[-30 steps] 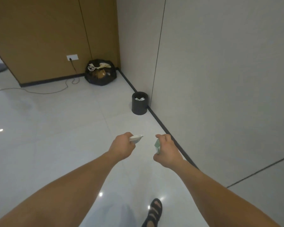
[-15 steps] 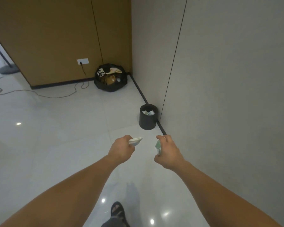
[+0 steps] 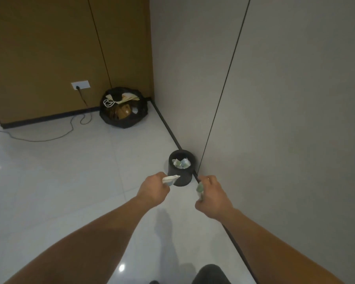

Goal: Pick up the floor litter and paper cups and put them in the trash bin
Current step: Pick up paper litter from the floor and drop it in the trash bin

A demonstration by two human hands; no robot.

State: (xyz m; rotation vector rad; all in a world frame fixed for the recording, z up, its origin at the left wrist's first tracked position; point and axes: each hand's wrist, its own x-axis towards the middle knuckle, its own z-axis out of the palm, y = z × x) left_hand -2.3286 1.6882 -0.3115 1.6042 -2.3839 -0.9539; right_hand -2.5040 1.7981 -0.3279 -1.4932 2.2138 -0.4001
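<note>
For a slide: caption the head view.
Left hand grips paper litter, right hand a greenish scrap, near the black trash bin.

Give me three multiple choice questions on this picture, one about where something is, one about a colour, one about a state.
1. Where does the trash bin stand? A) beside the grey wall B) under the wall socket C) mid-floor
2. What colour is the bin? A) white B) brown C) black
3. What is the left hand doing? A) hanging open B) gripping crumpled paper C) pressing the wall

Answers: 1 A, it sits at the wall's skirting. 2 C, its side is black. 3 B, its fingers curl round the paper.
</note>
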